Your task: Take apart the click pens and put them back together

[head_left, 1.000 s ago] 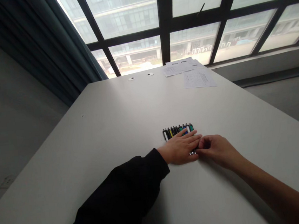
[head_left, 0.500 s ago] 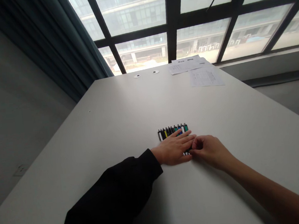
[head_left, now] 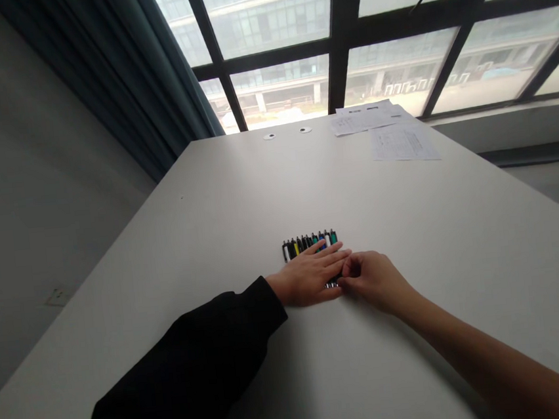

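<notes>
Several pens (head_left: pixel 296 247) lie side by side in a row on the white table, with black, white, yellow, green and blue parts showing. Across them my left hand (head_left: pixel 313 275) rests flat, fingers spread, covering their middles. Silver tips show below its fingers. At the right end of the row is my right hand (head_left: pixel 368 280), its thumb and index finger pinched together close to my left fingertips. Whether anything sits in that pinch is hidden.
The white table (head_left: pixel 240 207) stretches toward a window with dark frames. Paper sheets (head_left: pixel 404 141) lie at its far right, and two round cable holes (head_left: pixel 305 130) are near the far edge. A dark curtain (head_left: pixel 149 84) hangs at the left.
The camera view has shifted, so the pens and both hands appear a little further left and the window further right. The hands keep the same pose on the row.
</notes>
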Demonstrator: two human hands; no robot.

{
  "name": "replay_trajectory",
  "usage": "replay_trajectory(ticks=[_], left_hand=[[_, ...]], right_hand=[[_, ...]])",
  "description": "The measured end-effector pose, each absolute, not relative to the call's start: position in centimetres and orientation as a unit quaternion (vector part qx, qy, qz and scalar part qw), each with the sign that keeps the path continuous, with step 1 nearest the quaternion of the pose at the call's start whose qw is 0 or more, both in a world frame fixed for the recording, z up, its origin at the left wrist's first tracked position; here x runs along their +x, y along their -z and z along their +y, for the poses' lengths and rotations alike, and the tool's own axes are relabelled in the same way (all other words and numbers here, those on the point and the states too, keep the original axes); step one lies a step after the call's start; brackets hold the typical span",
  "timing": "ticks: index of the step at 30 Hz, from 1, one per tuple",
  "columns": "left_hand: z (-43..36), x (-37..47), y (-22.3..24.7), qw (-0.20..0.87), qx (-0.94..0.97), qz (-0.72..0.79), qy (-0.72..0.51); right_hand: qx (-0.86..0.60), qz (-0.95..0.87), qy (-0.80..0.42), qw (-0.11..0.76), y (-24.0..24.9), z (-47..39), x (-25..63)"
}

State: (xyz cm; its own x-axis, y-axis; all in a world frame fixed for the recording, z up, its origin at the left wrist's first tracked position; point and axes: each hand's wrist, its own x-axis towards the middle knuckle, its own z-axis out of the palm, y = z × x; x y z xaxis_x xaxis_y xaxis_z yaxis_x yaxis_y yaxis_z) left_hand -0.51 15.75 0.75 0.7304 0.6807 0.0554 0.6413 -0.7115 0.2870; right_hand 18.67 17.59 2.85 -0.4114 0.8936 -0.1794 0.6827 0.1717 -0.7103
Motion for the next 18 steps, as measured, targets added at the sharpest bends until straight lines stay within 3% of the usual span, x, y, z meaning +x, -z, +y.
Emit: replay_trajectory(ticks=[18], left_hand=[[14.9, -1.9, -1.5, 0.135, 0.920, 0.353, -0.104]], right_hand=[[-0.473, -0.760, -0.419, 0.153, -1.4, 18.1, 18.3]])
